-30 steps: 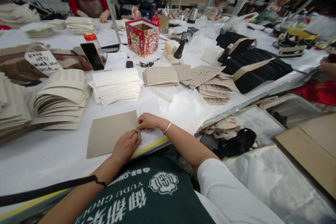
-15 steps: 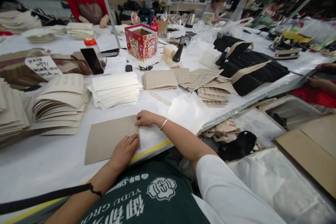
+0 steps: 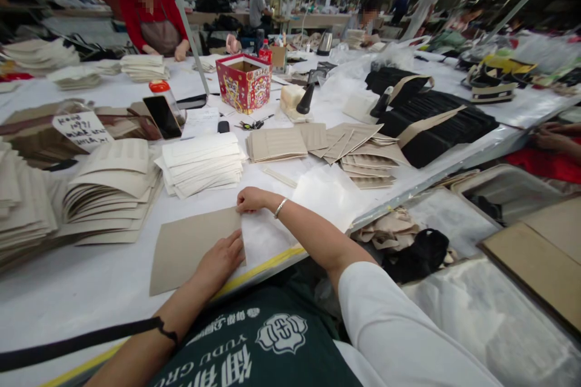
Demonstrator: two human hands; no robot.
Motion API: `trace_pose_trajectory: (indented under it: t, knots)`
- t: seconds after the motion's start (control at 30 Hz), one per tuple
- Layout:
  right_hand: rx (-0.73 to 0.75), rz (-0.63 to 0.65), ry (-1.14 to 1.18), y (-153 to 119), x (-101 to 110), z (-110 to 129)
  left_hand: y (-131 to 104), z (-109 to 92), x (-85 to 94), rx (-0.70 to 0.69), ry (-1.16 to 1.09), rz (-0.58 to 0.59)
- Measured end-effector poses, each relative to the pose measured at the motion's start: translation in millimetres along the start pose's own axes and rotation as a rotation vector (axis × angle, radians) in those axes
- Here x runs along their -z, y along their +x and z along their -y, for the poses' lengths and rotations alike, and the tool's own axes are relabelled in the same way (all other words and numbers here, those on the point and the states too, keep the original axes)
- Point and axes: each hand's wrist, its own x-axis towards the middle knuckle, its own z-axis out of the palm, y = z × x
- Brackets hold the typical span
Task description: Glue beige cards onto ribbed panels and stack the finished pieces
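Note:
A flat taupe panel (image 3: pixel 184 245), looking like fabric or leather, lies on the white table in front of me. My left hand (image 3: pixel 222 259) rests on its right side near the lower corner, fingers stretched flat. At the panel's upper right corner, my right hand (image 3: pixel 253 200) is closed, fingers curled and pinching the edge. Just beyond the panel are a stack of white sheets (image 3: pixel 202 160) and a stack of beige pieces (image 3: pixel 276 145). A translucent white sheet (image 3: pixel 329 193) lies right of my right hand.
Curled stacks of beige panels (image 3: pixel 106 193) stand at left. Farther back are a phone (image 3: pixel 162 117), a red patterned box (image 3: pixel 244 83) and keys (image 3: pixel 252 124). Black bundled pieces (image 3: pixel 438 124) lie at right. The table's yellow-taped edge (image 3: pixel 263 265) runs before me. A person in red works opposite.
The view has tilted slightly, so the scene sits a little lower. Both hands stay at the panel's right edge, with barely any movement.

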Motion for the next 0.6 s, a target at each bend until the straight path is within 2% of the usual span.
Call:
trace_pose_trajectory:
  t: [0.27,0.37,0.47,0.53,0.6]
  knots:
    - [-0.038,0.009,0.074,4,-5,-2,5,2,6.3,0.105,-0.026,0.114]
    - [-0.065,0.012,-0.027,3,-3,5,10,-1,13.3,0.118,-0.039,0.167]
    - [-0.119,0.034,-0.188,1,3,12,13,-1,17.5,0.097,-0.085,0.147]
    - [-0.136,-0.069,-0.276,-5,3,17,8,4,17.9,0.081,-0.178,0.082]
    - [-0.089,-0.278,-0.329,-19,-6,21,-7,11,16.3,0.104,-0.299,-0.074]
